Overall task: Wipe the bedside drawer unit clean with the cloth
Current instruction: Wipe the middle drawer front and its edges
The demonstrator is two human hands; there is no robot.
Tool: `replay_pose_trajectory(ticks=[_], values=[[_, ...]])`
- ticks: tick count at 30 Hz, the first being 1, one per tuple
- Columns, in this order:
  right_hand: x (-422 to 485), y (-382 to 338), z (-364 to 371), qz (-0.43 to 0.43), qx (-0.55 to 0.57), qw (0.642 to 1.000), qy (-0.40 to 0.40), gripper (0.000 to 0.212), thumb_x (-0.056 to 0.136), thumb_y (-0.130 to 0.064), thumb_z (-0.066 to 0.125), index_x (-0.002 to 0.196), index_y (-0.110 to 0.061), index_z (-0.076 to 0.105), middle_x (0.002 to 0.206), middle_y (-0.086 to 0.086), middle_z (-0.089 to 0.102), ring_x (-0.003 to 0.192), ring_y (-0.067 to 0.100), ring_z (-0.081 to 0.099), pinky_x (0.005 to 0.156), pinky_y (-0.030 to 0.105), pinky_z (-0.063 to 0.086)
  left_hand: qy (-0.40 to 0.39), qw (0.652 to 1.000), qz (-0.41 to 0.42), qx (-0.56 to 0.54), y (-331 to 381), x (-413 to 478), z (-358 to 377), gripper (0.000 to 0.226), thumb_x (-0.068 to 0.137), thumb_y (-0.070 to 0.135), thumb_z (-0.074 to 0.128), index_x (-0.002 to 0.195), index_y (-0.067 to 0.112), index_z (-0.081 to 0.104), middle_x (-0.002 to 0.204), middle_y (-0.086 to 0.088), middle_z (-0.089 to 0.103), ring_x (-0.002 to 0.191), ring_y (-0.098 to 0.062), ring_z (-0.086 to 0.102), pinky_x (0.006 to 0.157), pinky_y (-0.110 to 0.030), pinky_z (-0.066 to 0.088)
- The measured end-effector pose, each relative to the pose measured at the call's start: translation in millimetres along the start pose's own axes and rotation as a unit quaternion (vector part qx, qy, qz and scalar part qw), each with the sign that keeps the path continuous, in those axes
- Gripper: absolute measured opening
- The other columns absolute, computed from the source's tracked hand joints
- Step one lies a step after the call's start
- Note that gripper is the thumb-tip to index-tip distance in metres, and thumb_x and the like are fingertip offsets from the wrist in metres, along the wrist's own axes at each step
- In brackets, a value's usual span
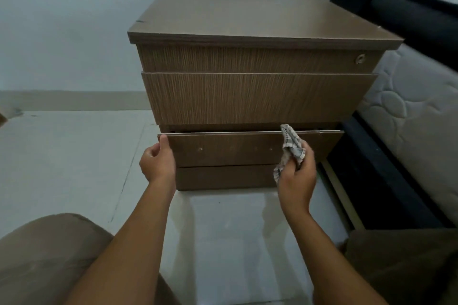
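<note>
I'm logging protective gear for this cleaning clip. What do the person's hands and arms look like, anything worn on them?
The left hand and right hand are bare: no gloves, and no ring, watch or bracelet shows. The left forearm and right forearm are uncovered down to the frame's edge; no sleeve is in view.

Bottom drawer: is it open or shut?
Partly open: the bottom drawer sits pulled forward, a dark gap showing behind its top edge; the left hand grips its corner.

Drawer unit point(247, 96) on tiled floor point(74, 156)
</note>
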State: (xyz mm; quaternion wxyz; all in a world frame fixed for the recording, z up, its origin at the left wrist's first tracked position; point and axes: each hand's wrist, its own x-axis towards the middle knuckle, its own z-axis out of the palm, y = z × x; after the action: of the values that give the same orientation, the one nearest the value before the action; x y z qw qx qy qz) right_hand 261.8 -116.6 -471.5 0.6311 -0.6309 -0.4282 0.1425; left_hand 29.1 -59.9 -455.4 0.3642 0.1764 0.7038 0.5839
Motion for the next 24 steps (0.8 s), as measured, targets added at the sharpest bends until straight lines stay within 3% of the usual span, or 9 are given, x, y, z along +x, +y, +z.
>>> replay_pose_trajectory(ticks=[7,10,14,18,19,21,22,24], values=[[67,12,-55,-0.043,-0.192,0.973,0.119,0.047,0.089,0.003,0.046,0.131,-0.015,0.052,0.128,0.004,0.058,0.118,0.020,0.052,0.095,0.031,0.041,0.013,0.999,-0.019,-0.024,1,-4,10,0.026,0.094,0.043,0.055,0.106,0.021,0.059,0.107,0.000,0.060,0.106,-0.022,0.059,0.100,-0.042,0.050],[94,17,-62,0.001,-0.261,0.962,0.079,0.040,0.092,-0.003,0.043,0.125,-0.022,0.057,0.121,0.002,0.059,0.114,0.022,0.052,0.088,0.034,0.042,0.002,0.999,-0.027,-0.021,2,2,10,0.029,0.093,0.044,0.058,0.109,0.020,0.061,0.108,0.000,0.060,0.109,-0.023,0.059,0.100,-0.044,0.050],[106,20,-57,0.008,-0.301,0.954,-0.011,0.042,0.090,-0.003,0.038,0.118,-0.027,0.059,0.114,0.002,0.063,0.113,0.027,0.055,0.100,0.051,0.044,-0.002,0.999,-0.030,-0.012,3,6,10,0.025,0.092,0.044,0.058,0.102,0.021,0.057,0.107,0.000,0.058,0.103,-0.021,0.056,0.100,-0.044,0.049],[104,18,-53,-0.043,-0.311,0.948,-0.058,0.041,0.087,0.001,0.041,0.115,-0.022,0.060,0.111,0.003,0.063,0.113,0.025,0.054,0.109,0.046,0.037,-0.005,1.000,-0.027,0.002,6,5,12,0.026,0.092,0.043,0.057,0.103,0.020,0.051,0.110,-0.001,0.055,0.102,-0.022,0.054,0.098,-0.042,0.049],[103,16,-51,-0.055,-0.311,0.946,-0.073,0.040,0.086,0.000,0.041,0.112,-0.022,0.061,0.109,0.003,0.063,0.111,0.026,0.054,0.105,0.045,0.040,-0.007,1.000,-0.024,0.009,6,4,13,0.027,0.092,0.044,0.057,0.104,0.020,0.049,0.110,-0.001,0.054,0.103,-0.023,0.054,0.098,-0.041,0.049],[103,14,-45,-0.072,-0.312,0.942,-0.102,0.033,0.086,-0.002,0.042,0.104,-0.022,0.060,0.101,0.002,0.061,0.102,0.026,0.054,0.084,0.041,0.048,-0.009,1.000,-0.018,0.016,7,3,13,0.029,0.092,0.044,0.058,0.104,0.021,0.047,0.110,-0.002,0.054,0.103,-0.023,0.054,0.097,-0.041,0.049],[102,13,-42,-0.081,-0.312,0.939,-0.117,0.029,0.086,-0.004,0.042,0.101,-0.022,0.059,0.098,0.002,0.059,0.096,0.025,0.055,0.075,0.037,0.047,-0.011,1.000,-0.016,0.017,7,3,13,0.029,0.092,0.044,0.057,0.104,0.020,0.047,0.110,-0.002,0.054,0.102,-0.023,0.054,0.096,-0.041,0.049],[94,8,-32,-0.108,-0.303,0.935,-0.148,0.026,0.086,-0.004,0.045,0.101,-0.020,0.058,0.097,0.001,0.059,0.091,0.020,0.055,0.071,0.031,0.042,-0.014,1.000,-0.015,0.015,7,2,12,0.028,0.093,0.044,0.056,0.103,0.019,0.048,0.109,-0.002,0.054,0.100,-0.022,0.053,0.096,-0.041,0.049]])
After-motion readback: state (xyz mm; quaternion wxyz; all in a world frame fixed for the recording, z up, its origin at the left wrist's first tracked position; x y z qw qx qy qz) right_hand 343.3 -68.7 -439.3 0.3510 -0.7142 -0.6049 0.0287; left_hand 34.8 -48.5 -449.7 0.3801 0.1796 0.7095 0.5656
